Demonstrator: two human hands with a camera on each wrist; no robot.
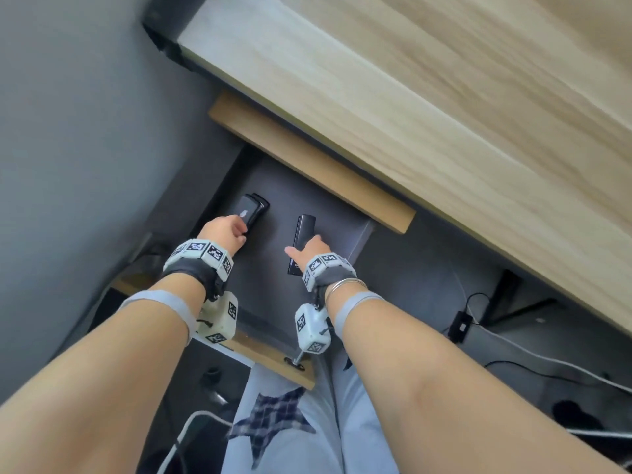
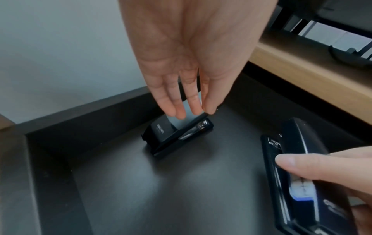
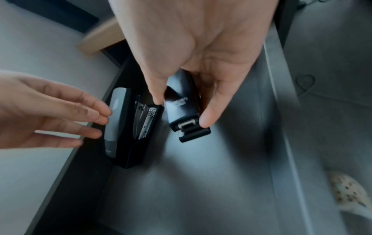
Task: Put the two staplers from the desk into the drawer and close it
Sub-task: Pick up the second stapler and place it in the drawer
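Observation:
The drawer [image 1: 273, 271] is pulled out under the desk, and both black staplers lie on its dark floor. The left stapler [image 1: 253, 210] lies on its side near the left wall [image 2: 177, 135] [image 3: 124, 127]. My left hand [image 1: 236, 229] [image 2: 189, 111] touches its grey top with straight fingers [image 3: 100, 117]. The right stapler [image 1: 301, 234] [image 2: 302, 152] [image 3: 191, 133] sits about mid-drawer. My right hand [image 1: 304, 249] [image 3: 182, 111] pinches it between thumb and fingers.
The pale wooden desk top [image 1: 444, 97] overhangs the back of the drawer. The drawer's wooden front with its small knob [image 1: 295, 362] is near my legs [image 1: 284, 432]. A grey wall [image 1: 68, 131] is on the left. Cables and a power adapter [image 1: 460, 325] lie on the floor at right.

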